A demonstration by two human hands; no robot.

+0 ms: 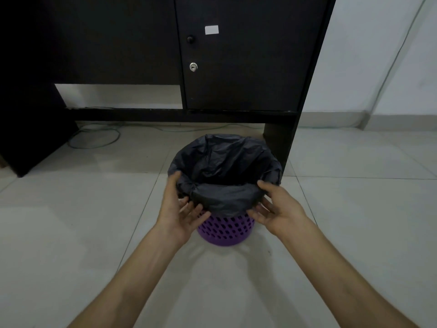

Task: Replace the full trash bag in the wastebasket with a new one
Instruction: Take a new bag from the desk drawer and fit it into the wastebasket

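While the black trash bag [224, 197] is lining the purple wastebasket [225, 229] at frame centre, the left hand [179, 209] and right hand [276, 209], both open, are cupping its folded-over edge; whether this liner is full cannot be told.

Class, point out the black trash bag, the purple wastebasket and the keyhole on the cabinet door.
trash bag [227, 197], head view, folded-over front edge.
wastebasket [225, 229], head view, perforated front wall.
keyhole [193, 67], head view, metal lock face.
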